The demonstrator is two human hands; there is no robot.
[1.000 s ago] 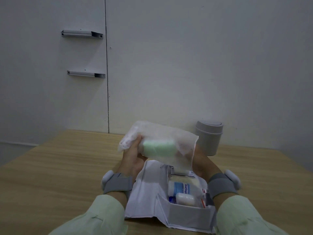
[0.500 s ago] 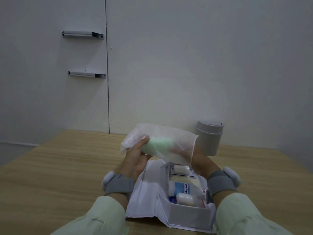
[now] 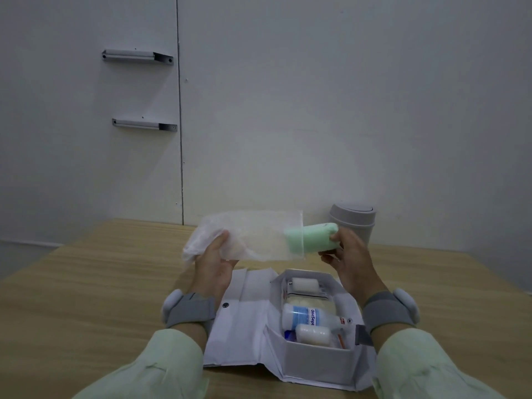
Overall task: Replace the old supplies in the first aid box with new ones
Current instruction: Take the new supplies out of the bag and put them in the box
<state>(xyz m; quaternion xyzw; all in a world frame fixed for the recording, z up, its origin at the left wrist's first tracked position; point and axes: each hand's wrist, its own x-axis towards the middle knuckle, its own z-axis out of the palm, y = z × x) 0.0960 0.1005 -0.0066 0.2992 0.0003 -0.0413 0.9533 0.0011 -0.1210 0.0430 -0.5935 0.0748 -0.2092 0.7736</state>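
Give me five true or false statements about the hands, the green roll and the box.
1. The right hand grips the pale green soft roll. True.
2. That roll lies wholly inside the translucent white plastic bag. False: it sticks partly out.
3. The left hand holds the bag. True.
4. The white cardboard first aid box is closed. False: open, a blue-labelled white bottle inside.
5. The grey lidded bin stands on the floor. False: on the wooden table.

Things counted
Two hands, one green roll, one clear bag, one box, two white rolls, one bottle, one grey bin, two brackets.
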